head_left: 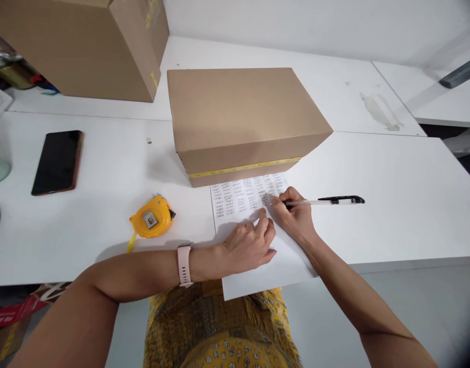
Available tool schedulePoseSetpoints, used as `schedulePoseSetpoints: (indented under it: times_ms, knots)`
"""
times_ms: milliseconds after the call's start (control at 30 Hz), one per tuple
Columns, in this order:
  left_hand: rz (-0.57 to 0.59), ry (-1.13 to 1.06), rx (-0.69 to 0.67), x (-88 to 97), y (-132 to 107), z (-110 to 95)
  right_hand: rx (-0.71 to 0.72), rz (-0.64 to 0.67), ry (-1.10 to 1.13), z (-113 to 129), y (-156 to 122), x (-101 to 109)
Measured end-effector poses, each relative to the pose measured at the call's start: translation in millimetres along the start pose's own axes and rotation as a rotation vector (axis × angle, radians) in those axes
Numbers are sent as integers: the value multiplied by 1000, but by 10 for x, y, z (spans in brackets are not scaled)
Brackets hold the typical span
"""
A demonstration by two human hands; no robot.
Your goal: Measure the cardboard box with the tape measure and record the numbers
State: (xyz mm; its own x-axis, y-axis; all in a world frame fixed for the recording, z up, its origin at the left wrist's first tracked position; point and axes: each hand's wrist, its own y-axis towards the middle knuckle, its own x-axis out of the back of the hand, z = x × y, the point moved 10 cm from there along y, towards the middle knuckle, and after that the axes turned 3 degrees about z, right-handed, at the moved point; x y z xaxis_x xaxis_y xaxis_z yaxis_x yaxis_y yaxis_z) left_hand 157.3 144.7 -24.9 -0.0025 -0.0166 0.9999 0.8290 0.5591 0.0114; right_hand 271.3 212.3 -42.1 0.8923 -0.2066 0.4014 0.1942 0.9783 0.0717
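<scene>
A lap in yellow patterned cloth (pixel 219 332) is showing closest, just below the near edge of the table (pixel 392 204), with both forearms reaching over that edge. The left hand (pixel 250 245), with a watch (pixel 184 265) on its wrist, is lying on a sheet of paper (pixel 258 278), its fingers loosely curled and its fingertips pressing the sheet down. The right hand (pixel 296 214) is closing around a pen (pixel 327 201), whose tip is touching the sheet at the right end of the handwritten rows and whose capped end is pointing toward the table's right edge.

The sheet is hanging over the near edge. Its far end is meeting the front of a cardboard box (pixel 242 112) in the middle of the table, though whether it is slipping under the box is not clear.

The step in hand looks like writing an entry in the rows of figures. Another entry would seem to call for the left hand pinning the overhanging sheet while the pen tip is shifting to free space.

Counting: one sheet, one pen, and one yellow tape measure (pixel 152 217) lying just left of the sheet. One dark phone (pixel 58 161) is lying toward the left edge. There are two cardboard boxes, the larger one (pixel 85 46) sitting at the far left corner.
</scene>
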Motion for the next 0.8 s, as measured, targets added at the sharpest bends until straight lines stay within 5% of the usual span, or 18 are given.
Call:
schedulePoseSetpoints:
  times_ms: [800]
  knots:
    - [-24,17,8,-39,-6,-15,29,-5,-28,40,33,47]
